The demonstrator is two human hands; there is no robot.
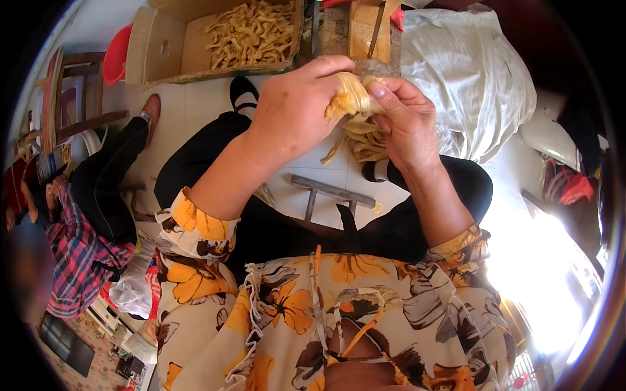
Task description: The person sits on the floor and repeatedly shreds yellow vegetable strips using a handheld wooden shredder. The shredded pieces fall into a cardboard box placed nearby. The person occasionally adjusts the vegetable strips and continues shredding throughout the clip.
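Observation:
Between my two hands is a yellowish bundle of soft, flat strips (353,95), wound or folded over itself. My left hand (296,110) is closed around its left side, with the fingertips hidden behind it. At the right end, the thumb and fingers of my right hand (408,112) pinch the strip. Below the hands, more loose pale strips (364,141) show in a heap near my shoe; whether some hang from the bundle cannot be told. Just beyond the hands stands a wooden bench (335,36) bearing a lighter wooden block with a dark narrow bar (376,32).
An open cardboard box (195,49) at the upper left holds many knotted yellow pieces (252,34). A red basin (116,54) and a wooden chair (80,117) stand beyond it. White cloth (464,73) covers a bulky heap at right. A person in a plaid shirt (80,259) sits at left.

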